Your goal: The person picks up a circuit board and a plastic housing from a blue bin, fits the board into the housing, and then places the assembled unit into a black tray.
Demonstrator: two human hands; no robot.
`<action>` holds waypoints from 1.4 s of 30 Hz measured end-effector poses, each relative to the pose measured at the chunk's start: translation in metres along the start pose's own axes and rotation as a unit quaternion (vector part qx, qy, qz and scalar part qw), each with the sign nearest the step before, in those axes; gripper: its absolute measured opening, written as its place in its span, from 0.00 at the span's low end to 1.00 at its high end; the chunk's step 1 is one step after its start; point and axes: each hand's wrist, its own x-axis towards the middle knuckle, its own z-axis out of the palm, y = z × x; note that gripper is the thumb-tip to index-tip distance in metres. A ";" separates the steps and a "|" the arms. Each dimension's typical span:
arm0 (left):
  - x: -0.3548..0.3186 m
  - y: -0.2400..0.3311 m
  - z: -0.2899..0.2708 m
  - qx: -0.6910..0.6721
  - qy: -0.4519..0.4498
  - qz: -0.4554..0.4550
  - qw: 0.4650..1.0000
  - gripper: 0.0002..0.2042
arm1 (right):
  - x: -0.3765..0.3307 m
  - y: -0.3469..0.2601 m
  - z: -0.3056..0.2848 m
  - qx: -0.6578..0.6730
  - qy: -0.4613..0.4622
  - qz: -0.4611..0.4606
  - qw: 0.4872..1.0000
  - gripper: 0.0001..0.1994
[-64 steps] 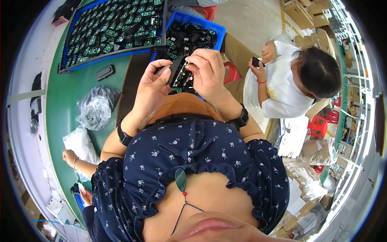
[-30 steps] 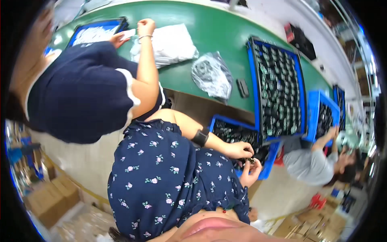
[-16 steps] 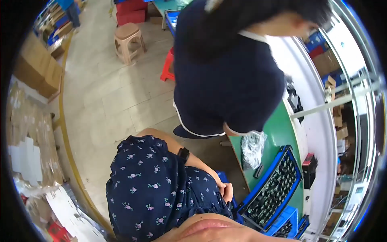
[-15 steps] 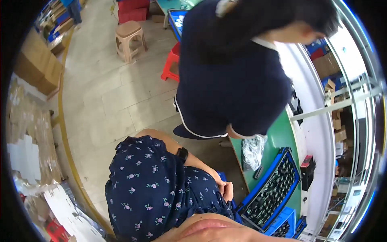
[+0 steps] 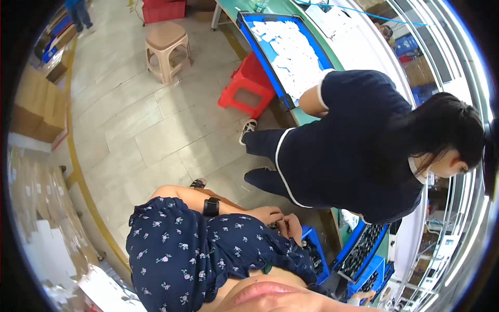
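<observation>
My left hand (image 5: 267, 213), with a black watch (image 5: 211, 206) on its wrist, is held in front of my flowered dark blue top. Close beside it is my right hand (image 5: 290, 227). The fingers of both are bent and closed. Something small and dark (image 5: 273, 225) shows between them, too little of it to name. Just right of my hands is a blue crate (image 5: 323, 267) with dark small parts in it.
A co-worker in dark blue (image 5: 343, 151) leans over the green workbench (image 5: 340, 221). Trays of black parts (image 5: 361, 248) and white pieces (image 5: 286, 49) stand there. A red stool (image 5: 248, 86) and beige stool (image 5: 166, 44) stand on the floor. Another person's hand (image 5: 365, 295) is at lower right.
My view has shifted. The co-worker now bends further right, uncovering the tray of white pieces and the red stool. My hands stay close together, and the blue crate beside them shows more.
</observation>
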 end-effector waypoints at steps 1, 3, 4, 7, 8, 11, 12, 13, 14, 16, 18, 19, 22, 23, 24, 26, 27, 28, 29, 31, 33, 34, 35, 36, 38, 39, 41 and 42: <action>-0.012 0.010 -0.019 0.015 0.032 0.010 0.999 0.16 | 0.011 -0.029 0.005 0.078 -0.020 0.039 0.996 0.05; -0.017 0.037 -0.060 -0.082 0.017 -0.106 0.991 0.16 | 0.018 -0.021 0.028 0.106 -0.022 0.021 0.994 0.05; -0.021 0.044 -0.077 -0.165 0.020 -0.229 0.959 0.15 | 0.025 -0.026 0.035 0.104 -0.019 0.037 0.994 0.05; -0.034 0.046 -0.117 -0.205 0.026 -0.253 0.945 0.15 | 0.052 -0.053 0.049 0.075 -0.070 -0.012 0.995 0.07; -0.044 0.043 -0.123 -0.231 0.061 -0.251 0.938 0.14 | 0.061 -0.070 0.054 0.097 -0.087 0.019 0.991 0.07; -0.054 0.036 -0.142 -0.312 0.074 -0.239 0.917 0.15 | 0.082 -0.089 0.065 0.076 -0.077 -0.012 0.994 0.08; -0.056 0.035 -0.148 -0.310 0.071 -0.234 0.919 0.15 | 0.086 -0.091 0.068 0.080 -0.084 -0.019 0.993 0.08; -0.059 0.032 -0.150 -0.315 0.065 -0.233 0.918 0.15 | 0.088 -0.094 0.071 0.082 -0.093 -0.030 0.992 0.08; -0.062 0.030 -0.152 -0.328 0.069 -0.233 0.913 0.15 | 0.089 -0.097 0.072 0.079 -0.090 -0.025 0.992 0.08; -0.065 0.028 -0.155 -0.338 0.075 -0.232 0.909 0.15 | 0.092 -0.101 0.076 0.090 -0.107 0.013 0.990 0.08; -0.067 0.028 -0.159 -0.342 0.079 -0.236 0.906 0.13 | 0.094 -0.101 0.079 0.093 -0.112 0.020 0.989 0.08; -0.066 0.028 -0.160 -0.338 0.079 -0.235 0.908 0.13 | 0.094 -0.100 0.079 0.093 -0.114 0.032 0.989 0.07; -0.060 0.029 -0.167 -0.334 0.073 -0.260 0.903 0.15 | 0.100 -0.091 0.082 0.116 -0.071 -0.005 0.991 0.08; -0.056 0.030 -0.171 -0.353 0.073 -0.270 0.893 0.16 | 0.103 -0.089 0.081 0.128 -0.065 -0.009 0.990 0.07; -0.052 0.032 -0.174 -0.348 0.066 -0.271 0.895 0.16 | 0.107 -0.090 0.079 0.131 -0.057 -0.009 0.990 0.07; -0.043 0.034 -0.178 -0.341 0.083 -0.247 0.903 0.17 | 0.114 -0.094 0.075 0.227 -0.042 0.078 0.970 0.07; -0.039 0.029 -0.184 -0.324 0.057 -0.231 0.916 0.19 | 0.116 -0.092 0.073 0.229 -0.030 0.081 0.969 0.07; -0.030 0.024 -0.191 -0.320 0.049 -0.228 0.918 0.19 | 0.124 -0.087 0.069 0.226 -0.038 0.067 0.971 0.07; -0.022 0.021 -0.197 -0.268 0.040 -0.202 0.941 0.21 | 0.132 -0.081 0.065 0.222 -0.046 0.054 0.972 0.06; -0.005 0.007 -0.206 -0.210 0.005 -0.175 0.962 0.24 | 0.142 -0.069 0.066 0.217 -0.021 0.041 0.975 0.07; 0.011 -0.005 -0.213 -0.219 0.022 -0.171 0.960 0.24 | 0.163 -0.063 0.067 0.207 0.015 0.008 0.978 0.07; 0.016 -0.008 -0.218 -0.231 0.047 -0.175 0.956 0.24 | 0.170 -0.058 0.070 0.212 0.025 0.014 0.977 0.07; 0.021 -0.010 -0.228 -0.250 0.037 -0.225 0.941 0.24 | 0.179 -0.053 0.075 0.207 0.027 0.017 0.978 0.07; 0.028 -0.017 -0.240 -0.249 0.022 -0.228 0.941 0.24 | 0.188 -0.050 0.079 0.202 0.031 0.022 0.979 0.07; 0.043 -0.029 -0.265 -0.199 -0.033 -0.227 0.953 0.23 | 0.212 -0.049 0.077 0.180 0.030 0.028 0.983 0.07; 0.051 -0.036 -0.278 -0.203 -0.051 -0.231 0.950 0.23 | 0.226 -0.052 0.076 0.156 0.020 0.022 0.987 0.08; 0.071 -0.054 -0.309 -0.217 -0.051 -0.215 0.951 0.21 | 0.259 -0.062 0.079 0.197 0.042 0.074 0.977 0.09; 0.084 -0.065 -0.327 -0.161 -0.057 -0.180 0.969 0.21 | 0.277 -0.067 0.083 0.234 0.055 0.109 0.965 0.10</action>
